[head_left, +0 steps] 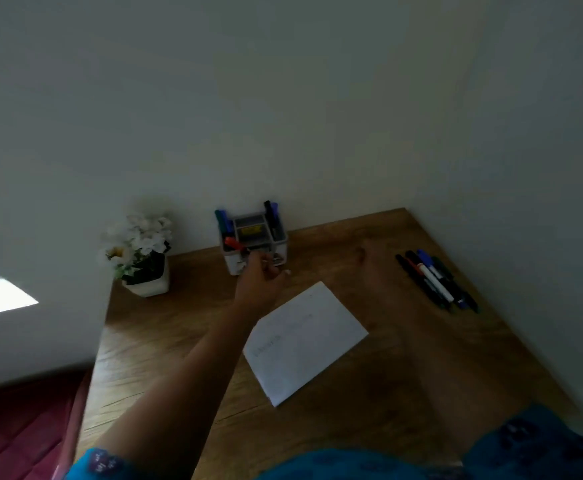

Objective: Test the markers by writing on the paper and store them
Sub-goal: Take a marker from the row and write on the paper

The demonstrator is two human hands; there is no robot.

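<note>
Paper [303,341] lay mid-bench, left hand [260,275] pinched a red-capped marker [236,244] at the organiser [253,242] by the back edge, blurred right hand [369,261] seemingly loose, spare markers [435,278] near the right edge.

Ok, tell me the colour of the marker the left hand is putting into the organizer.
Red marker, seen in the head view.

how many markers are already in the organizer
About 5: two in the organizer's left slot, two in the right, a red one going in from the left hand. Blur may hide more.
</note>
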